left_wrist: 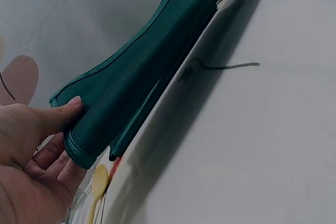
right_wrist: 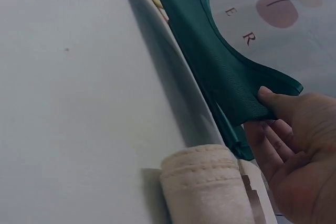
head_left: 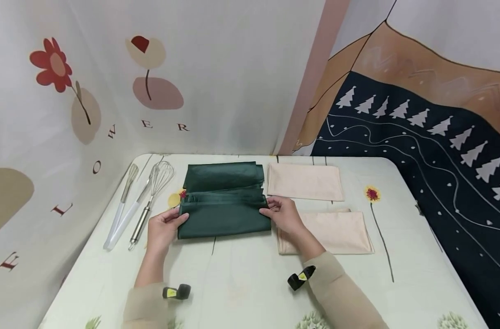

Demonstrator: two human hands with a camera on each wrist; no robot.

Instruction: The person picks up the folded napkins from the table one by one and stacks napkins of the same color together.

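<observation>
A folded dark green cloth (head_left: pixel 225 220) is stretched between both hands, close over the table's middle. My left hand (head_left: pixel 161 230) pinches its left edge, thumb on top and fingers beneath. The right hand (head_left: pixel 288 218) pinches the opposite edge in the same way. In the left wrist view the cloth (left_wrist: pixel 126 77) stands off the tabletop, with a shadow under it. Just behind lies another folded dark green cloth (head_left: pixel 222 176), overlapped by the held one in the head view. A folded pale peach cloth (head_left: pixel 338 234) lies under the right wrist, partly hidden by it.
Another folded peach cloth (head_left: pixel 305 182) lies at the back right. On the left are a metal-handled whisk (head_left: pixel 142 221), a smaller whisk (head_left: pixel 126 194) and a white-handled utensil (head_left: pixel 130 217) between them. Printed fabric walls (head_left: pixel 233 91) stand behind the table.
</observation>
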